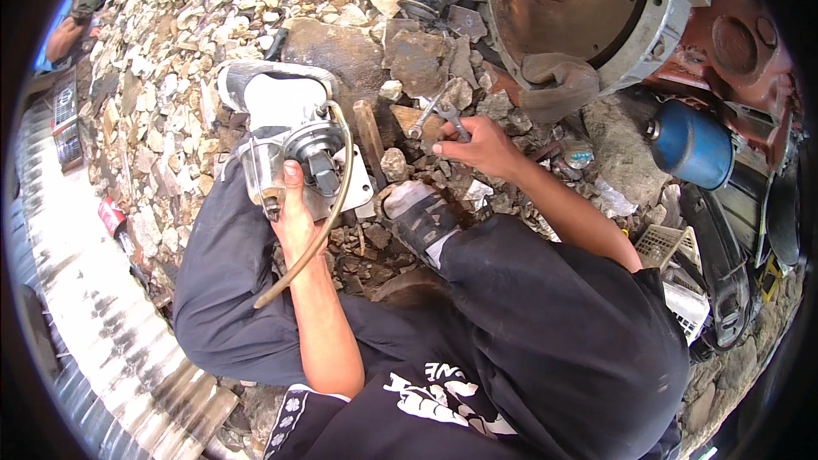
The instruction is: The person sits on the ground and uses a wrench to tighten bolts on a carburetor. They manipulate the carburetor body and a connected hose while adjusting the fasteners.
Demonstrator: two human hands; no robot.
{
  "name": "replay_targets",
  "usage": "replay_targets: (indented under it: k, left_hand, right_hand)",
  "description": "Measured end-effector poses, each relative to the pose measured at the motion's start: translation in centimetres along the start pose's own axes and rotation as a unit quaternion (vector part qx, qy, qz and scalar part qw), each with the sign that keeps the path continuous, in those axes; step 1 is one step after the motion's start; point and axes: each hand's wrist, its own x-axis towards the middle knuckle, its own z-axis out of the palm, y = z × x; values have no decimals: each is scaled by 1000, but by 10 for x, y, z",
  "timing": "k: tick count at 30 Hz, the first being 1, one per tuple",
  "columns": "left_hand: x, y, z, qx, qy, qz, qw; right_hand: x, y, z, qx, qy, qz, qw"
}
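Note:
My left hand [296,215] is closed around a filter housing [319,140] with a clear bowl, a black part on top and a flat metal plate at its side. From its upper end a thin yellowish hose [341,204] curves down past my left wrist. My thumb presses beside the black part. To the right, low over the stones, my right hand [479,149] grips a wrench [450,112] whose open jaw points up and away. A second shiny tool end [417,129] shows by it; whether my hand holds that too, I cannot tell.
A large engine part with a round plate [579,0] stands at the far right, with a blue canister [694,145] nearby. A plastic basket [669,247] sits at right, corrugated sheet [102,307] at left. Another person's arm [64,38] shows at far left.

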Motion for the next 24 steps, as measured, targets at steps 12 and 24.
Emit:
replay_targets:
  k: [12,24]
  left_hand:
    - [-14,51,-40,-30,74,4,997]
    - [-21,47,-38,-34,61,13,998]
  right_hand:
    - [56,-38,98,29,-103,-69,992]
    - [69,-55,104,-264,-63,-222,937]
